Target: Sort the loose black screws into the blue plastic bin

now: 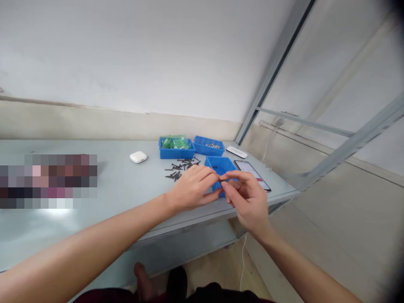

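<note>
My left hand [196, 188] and my right hand [249, 198] meet at their fingertips above the near blue bin [218, 161]. Thumb and fingers are pinched together on both; something small and dark seems to show between the tips, too little of it to name. Behind my left hand, several black screws [176, 167] lie loose on the table. The fingers hide much of the near bin's inside. Further back, one blue bin [176, 154] holds small green packets [175, 142], and another blue bin [202, 148] contains small silvery pieces [213, 146].
A white earbud case [138, 157] rests on the table [126, 185] to the left. Right of the bins lie a phone [249, 168] and a flat white object [236, 152]. Metal posts [274, 63] rise at the right edge. A blurred-out patch covers the table's left.
</note>
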Available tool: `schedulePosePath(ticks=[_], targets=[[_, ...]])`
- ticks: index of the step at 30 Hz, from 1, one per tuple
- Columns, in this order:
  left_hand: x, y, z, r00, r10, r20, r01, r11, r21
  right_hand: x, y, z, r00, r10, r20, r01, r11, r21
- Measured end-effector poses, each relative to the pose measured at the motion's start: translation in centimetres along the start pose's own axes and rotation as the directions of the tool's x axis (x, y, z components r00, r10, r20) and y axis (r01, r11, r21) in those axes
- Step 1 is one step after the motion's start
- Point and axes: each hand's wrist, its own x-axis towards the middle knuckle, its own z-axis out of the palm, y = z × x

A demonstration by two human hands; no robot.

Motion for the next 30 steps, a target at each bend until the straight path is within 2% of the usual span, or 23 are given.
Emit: schedulePosePath(ticks=[3, 8, 12, 18, 25, 30], targets=[[0.0, -0.1, -0.1, 0.997, 0.072, 0.014, -0.072, 0.997, -0.020, -0.3, 0.2, 0.6, 0.999, 0.015, -0.046, -0.014, 1.000, 0.008], [0.4, 0.8, -0.2, 1.000, -0.016, 0.008, 0.016, 1.000, 0.007, -1.0, 1.1, 0.6, 0.993, 0.080, -0.092, -0.077, 0.996, 0.043], [0.5, 1.4, -0.3, 0.999, -0.008, 0.037, 0.006, 0.999, 0.039, -1.4, 1.0, -0.2, 0.989, 0.119, -0.088, -0.113, 0.991, 0.069], [0.2, 0.8, -0.5, 0.998, 0.035, 0.060, -0.037, 0.998, 0.043, -1.5, 0.7, -0.9, 0.978, 0.202, -0.044, -0.201, 0.979, 0.020], [0.7, 0.7, -0.7, 0.998, 0.045, 0.038, -0.045, 0.999, -0.005, -2.1, 0.2, -2.1, 0.977, 0.204, -0.067, -0.207, 0.978, -0.037], [0.4, 0.8, -0.4, 0.999, 0.018, 0.036, -0.016, 0.998, -0.055, -2.3, 0.1, -2.2, 0.973, 0.221, -0.060, -0.223, 0.974, -0.036]])
